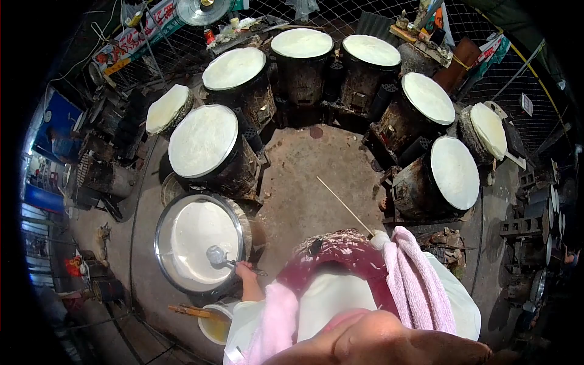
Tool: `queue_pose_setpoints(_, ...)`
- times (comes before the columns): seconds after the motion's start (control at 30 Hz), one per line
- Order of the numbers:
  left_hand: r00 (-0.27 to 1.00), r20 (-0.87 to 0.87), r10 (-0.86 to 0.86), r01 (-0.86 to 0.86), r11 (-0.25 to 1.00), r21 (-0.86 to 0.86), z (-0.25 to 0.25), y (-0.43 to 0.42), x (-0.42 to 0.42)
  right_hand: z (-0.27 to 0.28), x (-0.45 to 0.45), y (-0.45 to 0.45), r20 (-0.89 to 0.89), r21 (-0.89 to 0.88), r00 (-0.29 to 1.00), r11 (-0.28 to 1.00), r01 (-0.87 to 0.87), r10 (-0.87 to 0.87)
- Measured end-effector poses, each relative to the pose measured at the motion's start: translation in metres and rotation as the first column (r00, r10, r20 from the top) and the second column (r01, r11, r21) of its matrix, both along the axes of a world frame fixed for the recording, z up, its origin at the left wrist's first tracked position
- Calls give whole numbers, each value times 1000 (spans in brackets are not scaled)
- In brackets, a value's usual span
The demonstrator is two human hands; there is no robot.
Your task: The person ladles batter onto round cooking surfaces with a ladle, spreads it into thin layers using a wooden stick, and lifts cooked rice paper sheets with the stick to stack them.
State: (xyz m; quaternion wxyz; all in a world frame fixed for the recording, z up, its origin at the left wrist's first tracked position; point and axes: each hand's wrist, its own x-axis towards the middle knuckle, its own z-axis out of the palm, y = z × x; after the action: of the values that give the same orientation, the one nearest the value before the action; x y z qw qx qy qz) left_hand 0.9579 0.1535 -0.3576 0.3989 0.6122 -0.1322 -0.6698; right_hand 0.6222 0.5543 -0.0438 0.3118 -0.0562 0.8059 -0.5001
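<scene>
My left hand [246,272] is closed round the handle of a metal ladle [216,255]. The ladle's bowl is over the white batter in a wide metal basin [159,243], at my left. My right hand [379,239], which looks covered in white, is closed on a long thin stick [338,201] that points forward over the floor. Ahead of me, drum-shaped stoves stand in an arc, their round tops covered by white sheets, among them a left one [203,140], a back one [302,44] and a right one [455,173].
A bucket [214,325] of yellowish liquid with a wooden tool across it stands beside the basin. White sheets also lie on rounds at far left [167,109] and far right [488,130]. A fan [202,9] and wire netting are behind. Concrete floor [316,164] lies inside the arc.
</scene>
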Motion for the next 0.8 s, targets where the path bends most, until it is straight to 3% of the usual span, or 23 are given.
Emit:
queue_pose_setpoints(0.07,1000,6,0,0,1000,-7,-5,-1,1,-20,-1,8,-13,-139,999,989,47,-49)
queue_pose_setpoints(0.17,1000,19,2,-1,1000,-17,-16,-4,4,-113,-9,34,-62,-301,991,949,96,-120)
queue_pose_setpoints(0.27,1000,23,3,-3,1000,-20,-13,-3,3,-171,-23,56,-80,-314,995,949,31,-59)
queue_pose_setpoints(0.33,1000,28,-4,5,1000,-20,-13,-3,4,-185,-25,61,-105,-324,993,946,19,-56)
queue_pose_setpoints(0.43,999,38,4,-4,1000,-3,-3,-2,0,-169,-19,54,154,-447,975,868,216,-163)
queue_pose_setpoints(0.53,999,32,12,-12,1000,7,1,-1,-2,-194,-22,61,161,-469,970,852,235,-180)
queue_pose_setpoints(0.8,1000,28,6,-6,1000,-9,-4,-1,0,-195,-28,62,-1,-252,993,961,112,-116)
